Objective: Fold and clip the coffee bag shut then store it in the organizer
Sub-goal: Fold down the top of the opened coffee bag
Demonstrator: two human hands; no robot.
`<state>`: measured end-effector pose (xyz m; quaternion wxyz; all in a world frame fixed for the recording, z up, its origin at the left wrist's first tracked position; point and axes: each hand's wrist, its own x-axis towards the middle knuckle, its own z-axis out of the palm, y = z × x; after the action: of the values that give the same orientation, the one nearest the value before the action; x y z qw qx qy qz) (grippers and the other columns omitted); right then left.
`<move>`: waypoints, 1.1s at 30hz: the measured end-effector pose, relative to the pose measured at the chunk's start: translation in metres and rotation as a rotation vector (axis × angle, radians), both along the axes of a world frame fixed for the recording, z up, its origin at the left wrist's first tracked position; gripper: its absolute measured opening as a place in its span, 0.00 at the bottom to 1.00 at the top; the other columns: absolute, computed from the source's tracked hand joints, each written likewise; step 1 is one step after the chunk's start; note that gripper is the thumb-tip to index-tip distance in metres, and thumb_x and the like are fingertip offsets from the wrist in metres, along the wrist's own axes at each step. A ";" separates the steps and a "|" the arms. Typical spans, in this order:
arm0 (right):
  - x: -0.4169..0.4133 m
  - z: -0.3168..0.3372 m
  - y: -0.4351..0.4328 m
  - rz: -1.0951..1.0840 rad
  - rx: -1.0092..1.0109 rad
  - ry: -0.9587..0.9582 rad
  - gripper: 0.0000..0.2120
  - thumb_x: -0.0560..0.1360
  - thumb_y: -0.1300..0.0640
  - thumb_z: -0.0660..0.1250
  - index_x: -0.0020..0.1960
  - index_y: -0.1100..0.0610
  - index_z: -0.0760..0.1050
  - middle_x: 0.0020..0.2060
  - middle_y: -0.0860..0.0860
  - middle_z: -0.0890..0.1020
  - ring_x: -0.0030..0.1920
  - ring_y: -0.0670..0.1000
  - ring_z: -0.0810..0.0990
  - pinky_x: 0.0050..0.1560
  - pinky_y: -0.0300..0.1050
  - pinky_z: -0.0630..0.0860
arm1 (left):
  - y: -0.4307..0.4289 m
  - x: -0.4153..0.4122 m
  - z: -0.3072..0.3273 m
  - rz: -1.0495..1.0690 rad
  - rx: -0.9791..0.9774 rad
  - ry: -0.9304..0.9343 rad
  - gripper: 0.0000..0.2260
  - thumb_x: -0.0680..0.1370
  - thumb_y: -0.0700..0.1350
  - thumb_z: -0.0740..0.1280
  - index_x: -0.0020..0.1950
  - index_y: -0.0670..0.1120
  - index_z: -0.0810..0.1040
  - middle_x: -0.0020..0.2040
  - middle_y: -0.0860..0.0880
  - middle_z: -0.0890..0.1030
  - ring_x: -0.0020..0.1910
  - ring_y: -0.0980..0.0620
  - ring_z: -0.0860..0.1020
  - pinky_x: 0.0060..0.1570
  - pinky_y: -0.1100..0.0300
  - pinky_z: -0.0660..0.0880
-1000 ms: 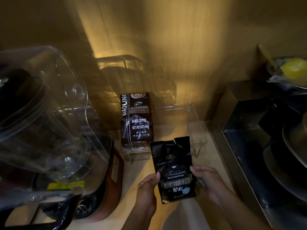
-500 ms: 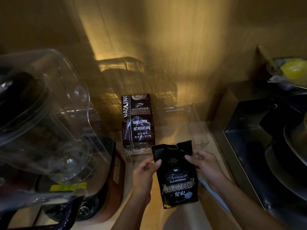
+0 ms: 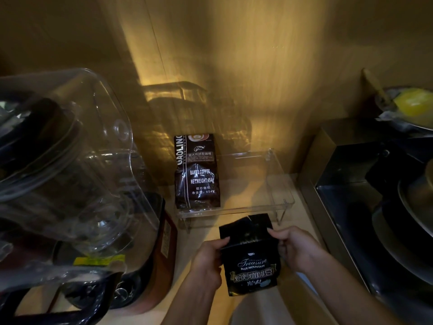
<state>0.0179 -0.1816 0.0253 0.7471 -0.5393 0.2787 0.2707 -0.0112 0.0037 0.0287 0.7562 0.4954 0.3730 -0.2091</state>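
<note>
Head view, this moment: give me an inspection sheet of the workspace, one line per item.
Surface: light wooden counter, dimly lit, bare patch in front of the organizer.
Job's things: black coffee bag held upright, torn top unfolded; no clip seen. Clear organizer holds one brown coffee bag at its left side; right side free.
Clutter: blender with clear jug on the left; dark pans on the right; yellow item far right, too blurred to name.
Grippers: left hand and right hand pinch the black bag's upper edges.
Cables: nothing seen.
Surroundings: wooden back wall, warm light.
</note>
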 end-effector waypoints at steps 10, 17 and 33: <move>-0.007 0.017 0.001 0.170 -0.172 -0.303 0.04 0.68 0.62 0.70 0.42 0.60 0.81 0.37 0.51 0.86 0.42 0.49 0.82 0.37 0.41 0.71 | 0.005 -0.003 0.006 -0.086 0.291 -0.227 0.05 0.67 0.42 0.74 0.32 0.43 0.82 0.27 0.56 0.83 0.37 0.59 0.76 0.34 0.63 0.67; -0.016 0.007 0.003 0.325 -0.065 -0.205 0.17 0.60 0.57 0.76 0.48 0.59 0.81 0.46 0.57 0.85 0.48 0.57 0.83 0.46 0.48 0.77 | -0.002 -0.014 0.012 -0.189 0.093 -0.228 0.06 0.66 0.38 0.74 0.42 0.41 0.83 0.36 0.48 0.86 0.33 0.57 0.82 0.24 0.71 0.73; -0.025 0.011 -0.006 0.164 -0.194 -0.240 0.04 0.68 0.64 0.70 0.43 0.64 0.80 0.43 0.59 0.85 0.45 0.55 0.82 0.39 0.45 0.74 | 0.004 -0.018 0.011 -0.085 0.336 -0.202 0.09 0.68 0.40 0.73 0.40 0.34 0.80 0.38 0.46 0.82 0.42 0.55 0.76 0.38 0.63 0.67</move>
<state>-0.0075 -0.1880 0.0363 0.6951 -0.6581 0.1674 0.2361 -0.0287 0.0080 0.0392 0.6869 0.6483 0.3037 -0.1252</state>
